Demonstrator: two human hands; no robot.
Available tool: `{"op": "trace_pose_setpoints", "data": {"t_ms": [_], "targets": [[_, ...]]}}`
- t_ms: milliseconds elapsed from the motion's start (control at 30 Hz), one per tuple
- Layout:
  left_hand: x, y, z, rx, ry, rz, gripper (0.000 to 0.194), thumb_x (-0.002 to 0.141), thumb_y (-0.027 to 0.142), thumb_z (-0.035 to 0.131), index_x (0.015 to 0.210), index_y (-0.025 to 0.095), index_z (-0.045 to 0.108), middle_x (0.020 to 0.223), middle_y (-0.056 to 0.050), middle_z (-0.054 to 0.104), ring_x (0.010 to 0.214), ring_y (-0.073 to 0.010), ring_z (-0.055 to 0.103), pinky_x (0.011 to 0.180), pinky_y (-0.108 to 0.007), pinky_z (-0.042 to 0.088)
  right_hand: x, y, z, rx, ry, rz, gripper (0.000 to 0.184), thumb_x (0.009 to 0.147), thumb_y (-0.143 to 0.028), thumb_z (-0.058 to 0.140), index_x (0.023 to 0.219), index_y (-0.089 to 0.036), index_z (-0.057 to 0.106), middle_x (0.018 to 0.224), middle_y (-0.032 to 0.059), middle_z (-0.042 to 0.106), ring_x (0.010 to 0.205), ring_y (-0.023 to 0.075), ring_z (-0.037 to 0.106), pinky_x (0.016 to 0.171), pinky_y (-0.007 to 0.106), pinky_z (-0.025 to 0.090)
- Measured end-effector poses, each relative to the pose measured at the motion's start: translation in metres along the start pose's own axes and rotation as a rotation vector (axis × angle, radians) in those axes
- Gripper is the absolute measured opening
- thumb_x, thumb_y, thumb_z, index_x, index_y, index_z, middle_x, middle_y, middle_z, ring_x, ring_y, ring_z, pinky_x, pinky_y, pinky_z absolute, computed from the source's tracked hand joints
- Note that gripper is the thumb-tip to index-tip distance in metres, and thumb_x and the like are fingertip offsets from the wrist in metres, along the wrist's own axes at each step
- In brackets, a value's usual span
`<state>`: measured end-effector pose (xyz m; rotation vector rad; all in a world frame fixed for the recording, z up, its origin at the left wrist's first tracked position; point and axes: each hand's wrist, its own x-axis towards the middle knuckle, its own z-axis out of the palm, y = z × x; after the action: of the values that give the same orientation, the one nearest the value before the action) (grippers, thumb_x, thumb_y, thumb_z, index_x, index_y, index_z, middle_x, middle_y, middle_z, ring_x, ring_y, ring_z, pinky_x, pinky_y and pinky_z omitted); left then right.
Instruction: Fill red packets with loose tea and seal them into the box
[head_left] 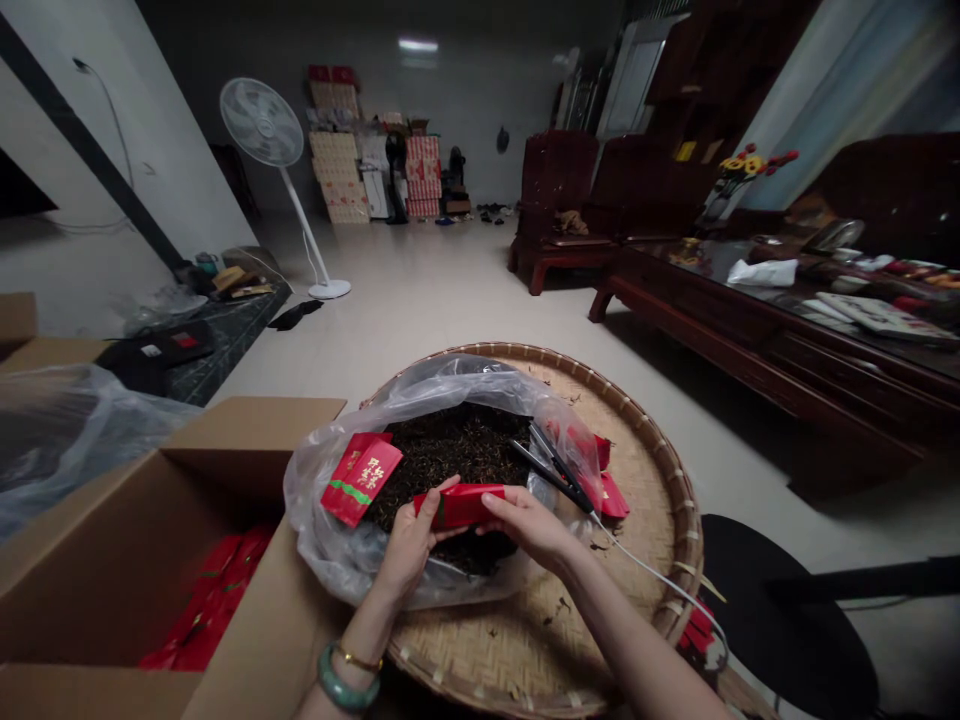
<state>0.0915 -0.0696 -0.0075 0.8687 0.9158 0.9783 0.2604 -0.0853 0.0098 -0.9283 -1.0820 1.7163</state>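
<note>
Between both hands, over the open plastic bag (315, 540) of dark loose tea leaves (450, 445), is a red tea packet (469, 506) with a green band. My left hand (417, 530) grips its left end, thumb on top. My right hand (536, 522) pinches its right end. Two more red packets (362, 478) with gold lettering lie on the tea at the left. A black tong-shaped tool (555, 470) with a white cord rests on the bag's right side, probably a heat sealer. Further red packets (613, 495) lie right of it, partly behind plastic.
The bag sits on a round woven bamboo tray (637, 420). At the left, an open cardboard box (97, 560) holds many red packets (217, 590). A black round stand base (787, 620) is at the right. A white fan (262, 122) and a dark wooden table (750, 330) stand farther off.
</note>
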Motion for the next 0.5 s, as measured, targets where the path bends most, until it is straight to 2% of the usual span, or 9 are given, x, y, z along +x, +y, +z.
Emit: {"op": "trace_pose_setpoints", "data": {"t_ms": [100,167,233,300,367,433,500], "targets": [[0.002,-0.002,-0.008,0.117,0.008,0.043,0.069,0.075,0.065,0.054,0.115,0.010,0.063,0.089,-0.013,0.074,0.090,-0.0282,0.068,0.078,-0.040,0.056,-0.001,0.007,-0.001,0.069,-0.018,0.037,0.048,0.072,-0.056,0.066,0.098,-0.016,0.069,0.090,0.0081,0.071,0.078,0.0174,0.062,0.064,0.027,0.046],[0.002,-0.001,-0.015,0.273,0.071,0.143,0.065,0.081,0.061,0.047,0.118,0.010,0.062,0.097,-0.014,0.073,0.095,-0.0281,0.067,0.082,-0.041,0.054,-0.001,0.010,-0.003,0.056,-0.015,0.060,0.049,0.073,-0.057,0.063,0.100,-0.016,0.068,0.089,0.0080,0.071,0.078,0.0179,0.063,0.065,0.028,0.046],[-0.001,0.000,-0.019,0.532,0.173,0.361,0.058,0.082,0.055,0.052,0.122,0.014,0.058,0.113,-0.014,0.068,0.106,-0.0290,0.061,0.091,-0.044,0.050,-0.001,0.012,-0.005,0.023,-0.005,0.069,0.050,0.074,-0.059,0.061,0.099,-0.016,0.069,0.087,0.0071,0.071,0.078,0.0182,0.062,0.072,0.031,0.046],[-0.006,0.002,-0.021,0.869,0.201,0.642,0.056,0.076,0.045,0.064,0.125,0.019,0.056,0.127,-0.013,0.059,0.116,-0.0307,0.053,0.099,-0.048,0.043,-0.001,0.012,-0.005,-0.009,0.003,0.059,0.050,0.075,-0.060,0.060,0.097,-0.016,0.069,0.087,0.0060,0.071,0.080,0.0185,0.062,0.081,0.034,0.045],[-0.010,0.003,-0.020,1.173,0.097,0.833,0.056,0.074,0.032,0.069,0.127,0.023,0.054,0.132,-0.011,0.055,0.116,-0.0311,0.049,0.101,-0.052,0.039,0.000,0.012,-0.003,-0.042,0.004,0.047,0.050,0.074,-0.061,0.060,0.096,-0.016,0.069,0.089,0.0049,0.071,0.083,0.0188,0.061,0.089,0.037,0.042],[-0.013,0.003,-0.017,1.333,-0.012,0.890,0.056,0.076,0.019,0.064,0.130,0.023,0.050,0.129,-0.010,0.057,0.110,-0.0291,0.050,0.097,-0.051,0.042,0.001,0.011,0.001,-0.080,-0.004,0.046,0.050,0.073,-0.061,0.061,0.096,-0.017,0.069,0.091,0.0038,0.070,0.085,0.0188,0.060,0.091,0.038,0.041],[-0.012,0.002,-0.016,1.364,-0.051,0.897,0.057,0.076,0.011,0.059,0.131,0.021,0.048,0.124,-0.010,0.060,0.106,-0.0274,0.051,0.092,-0.048,0.046,0.001,0.009,0.005,-0.117,-0.016,0.045,0.051,0.072,-0.063,0.061,0.095,-0.018,0.069,0.091,0.0027,0.069,0.085,0.0184,0.059,0.091,0.037,0.041]]}}
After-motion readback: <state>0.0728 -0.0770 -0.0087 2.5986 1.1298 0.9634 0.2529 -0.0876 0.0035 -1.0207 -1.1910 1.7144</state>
